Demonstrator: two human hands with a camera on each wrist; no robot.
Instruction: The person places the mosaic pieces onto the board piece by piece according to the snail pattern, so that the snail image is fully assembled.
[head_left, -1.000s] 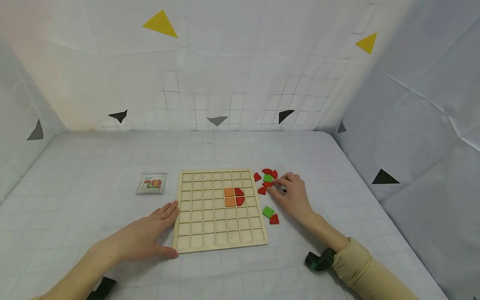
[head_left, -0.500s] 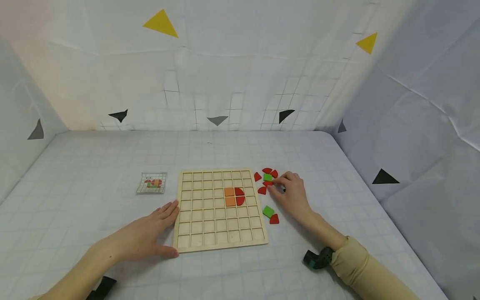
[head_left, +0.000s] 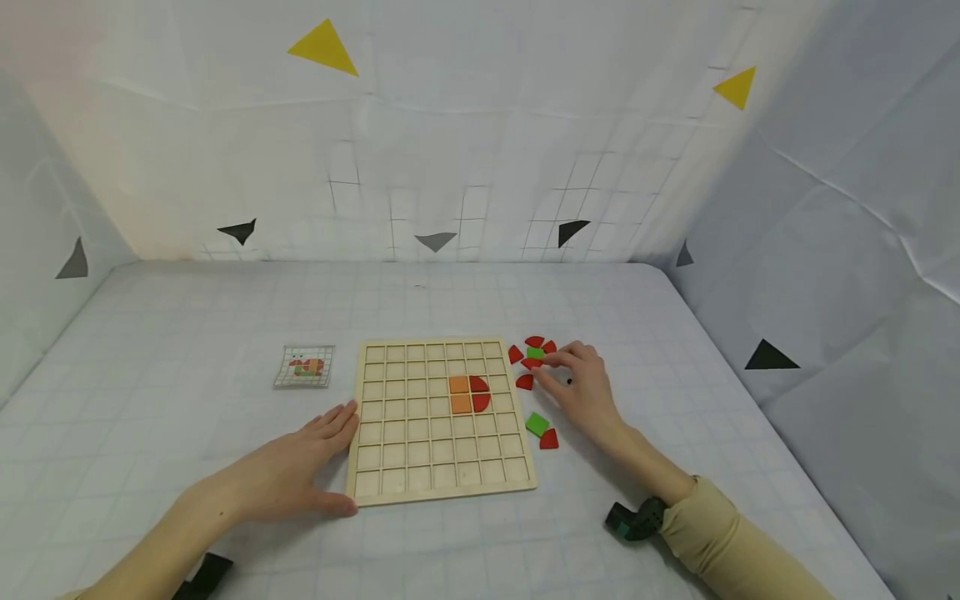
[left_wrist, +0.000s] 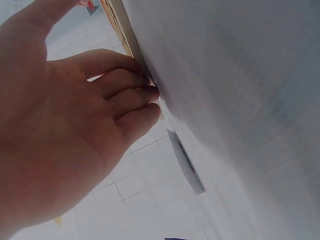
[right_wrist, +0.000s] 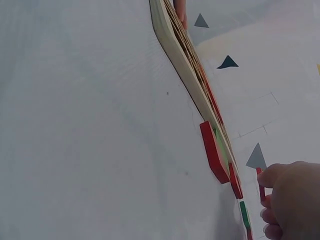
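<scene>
My right hand [head_left: 585,385] pinches a red quarter-circle piece [head_left: 532,363] between thumb and fingers, over a small cluster of pieces right of the wooden grid board [head_left: 417,454]. In the right wrist view this red piece [right_wrist: 261,186] stands on edge in the fingers, apart from the pieces on the table. Along the board's left edge rests my left hand [head_left: 292,467], its fingers extended and fingertips touching the rim. Two orange squares [head_left: 460,393] and two red quarter circles [head_left: 480,393] sit together in the board's cells, right of its middle.
Around the right hand lie several red quarter circles [head_left: 524,382] and a green square [head_left: 535,353]. Nearer the front, another green square [head_left: 537,423] touches a red quarter circle [head_left: 549,438]. A small picture card [head_left: 303,367] lies left of the board.
The red quarter circle in my right hand has shifted slightly up and left in view and turned a little. My left hand and the board have stayed in place.
</scene>
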